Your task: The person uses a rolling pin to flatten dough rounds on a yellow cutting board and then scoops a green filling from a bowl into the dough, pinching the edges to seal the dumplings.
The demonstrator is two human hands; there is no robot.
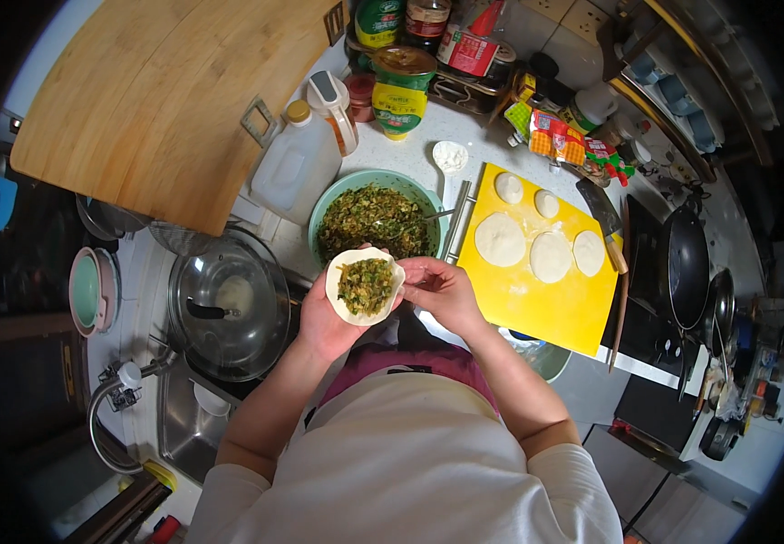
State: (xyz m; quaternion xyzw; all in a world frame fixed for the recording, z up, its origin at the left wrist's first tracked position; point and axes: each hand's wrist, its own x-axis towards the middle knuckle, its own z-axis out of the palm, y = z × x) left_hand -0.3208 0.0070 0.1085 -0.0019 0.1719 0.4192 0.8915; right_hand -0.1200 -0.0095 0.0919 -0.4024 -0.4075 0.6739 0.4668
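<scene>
My left hand (327, 325) cups a round dough wrapper (335, 307) from below. A mound of chopped green and brown filling (365, 286) sits in the wrapper's middle. The fingers and thumb of my right hand (443, 291) pinch the wrapper's right edge, which looks slightly gathered there. Just beyond my hands stands a mint-green bowl (316, 234) of the same kind of filling (371, 217), with a metal utensil handle (441, 213) leaning on its rim. To the right, flattened dough rounds (499, 239) and two smaller dough pieces (509, 188) lie on a yellow board (535, 309).
A white scoop of flour (450, 158) lies behind the board. A cleaver (603, 217) rests along its right edge, near a black frying pan (688, 265). At left are a plastic jug (297, 163), a glass-lidded pan (229, 319) and the sink (188, 421). A wooden board (174, 88) leans above them.
</scene>
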